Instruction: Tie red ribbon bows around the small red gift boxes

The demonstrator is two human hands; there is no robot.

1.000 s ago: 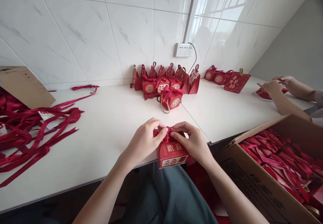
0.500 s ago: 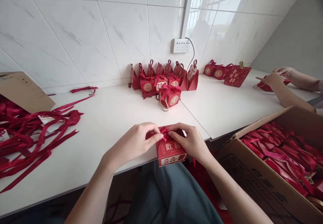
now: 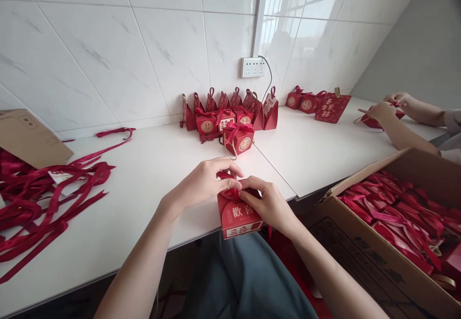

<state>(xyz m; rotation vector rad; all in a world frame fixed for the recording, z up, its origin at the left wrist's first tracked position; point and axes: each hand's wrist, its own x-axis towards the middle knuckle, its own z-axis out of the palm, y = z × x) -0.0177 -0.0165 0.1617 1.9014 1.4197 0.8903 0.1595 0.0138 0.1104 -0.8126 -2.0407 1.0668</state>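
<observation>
A red gift box with light lettering lies at the counter's front edge, right above my lap. Red ribbon crosses its top. My left hand pinches the ribbon between thumb and fingers. From the other side, my right hand is closed on the ribbon too, its fingertips almost touching the left ones and its side resting close to the box. The fingers partly hide the knot or loop. Just beyond stands a finished-looking red box with a bow and a cord handle.
Loose red ribbons spread over the left of the white counter, beside a cardboard flap. Several red boxes line the wall under a socket. At right, a carton holds red boxes; behind it, another person's hands handle one.
My left hand has shifted over the ribbon towards the right hand, its fingers now raised and curled above the box. The view has turned slightly to the right.
</observation>
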